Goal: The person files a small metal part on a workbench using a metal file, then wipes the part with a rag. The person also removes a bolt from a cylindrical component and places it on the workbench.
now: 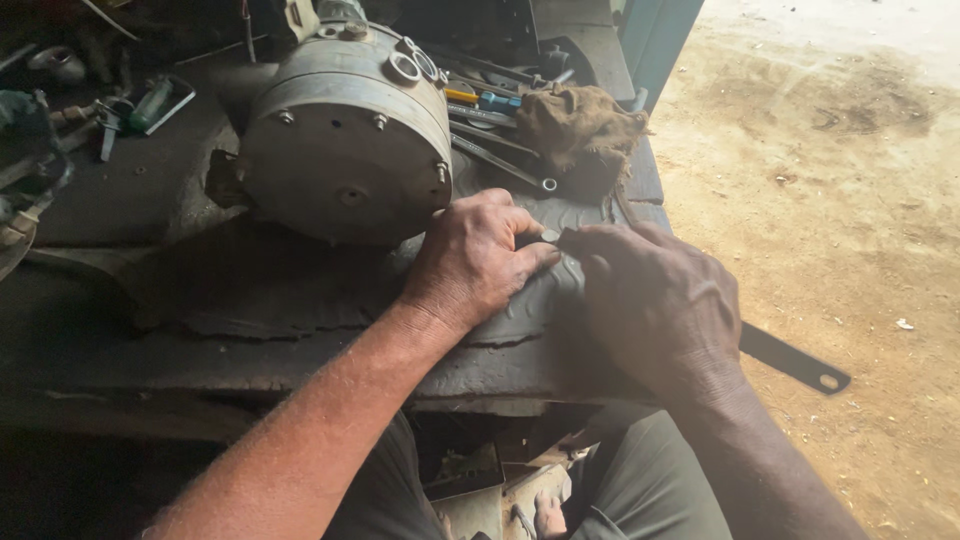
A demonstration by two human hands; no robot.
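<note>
- A small round metal piece (550, 235), washer- or nut-like, sits between the two hands on a dark rubber mat (530, 310), just in front of the big motor housing; it is too small to tell which way it faces, and being round it shows no long axis
- The left hand (470, 260) lies knuckles up on the mat, its grip pressed together with thumb and forefinger tip pinching at the small round metal piece
- The right hand (655, 300) comes in from the right, its fingers curled down and meeting the piece from the other side; whether this grip actually clamps it cannot be told
- A flat metal bar (795, 362) with a hole at its end sticks out from under the right hand, its long axis running down and to the right, past the edge of the surface and over the dirt floor (840, 200)
- The round grey motor housing (345, 140) lies on its side just behind the left hand, closing off room at the back
- The surface (120, 340) ends close to the right hand; its front edge runs just below both wrists, above the person's knees
- Open mat lies to the left of the left forearm
- A brown rag (580, 125) and wrenches (500, 160) lie behind the hands, the wrenches slanting down to the right
</note>
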